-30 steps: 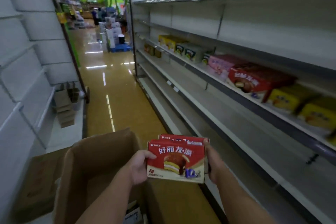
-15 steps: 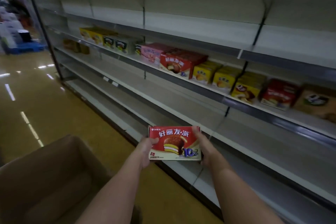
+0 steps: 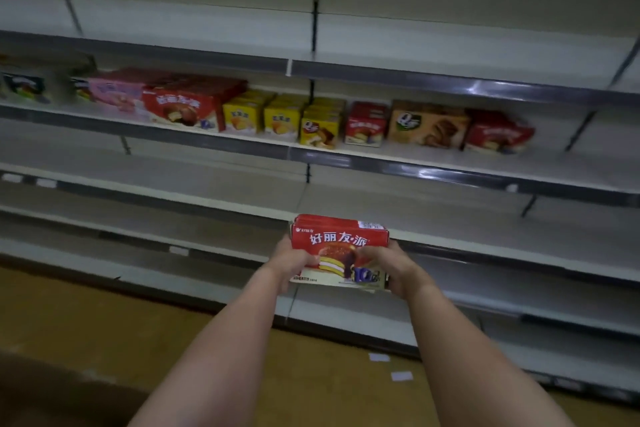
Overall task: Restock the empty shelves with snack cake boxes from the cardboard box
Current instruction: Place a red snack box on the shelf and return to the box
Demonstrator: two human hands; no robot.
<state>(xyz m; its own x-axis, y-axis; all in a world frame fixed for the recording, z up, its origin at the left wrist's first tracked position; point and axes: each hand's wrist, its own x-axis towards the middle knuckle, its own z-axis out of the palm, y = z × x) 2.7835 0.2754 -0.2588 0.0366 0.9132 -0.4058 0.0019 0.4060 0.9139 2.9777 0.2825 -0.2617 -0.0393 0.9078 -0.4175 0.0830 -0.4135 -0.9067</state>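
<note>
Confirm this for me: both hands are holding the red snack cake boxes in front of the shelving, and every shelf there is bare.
Not quite. Both the left hand and right hand do hold the red snack cake boxes in front of the shelving, but the head view shows one shelf already carrying a row of boxes.

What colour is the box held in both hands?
Red, pale along the bottom, on the held box; head view.

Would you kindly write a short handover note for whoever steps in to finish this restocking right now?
Left hand and right hand both grip the red snack cake boxes, held in front of the empty shelf.
Done: one shelf above holds a row of stocked boxes.
Left: set these boxes down, then fill the bare shelves. The cardboard box is out of view.
</note>
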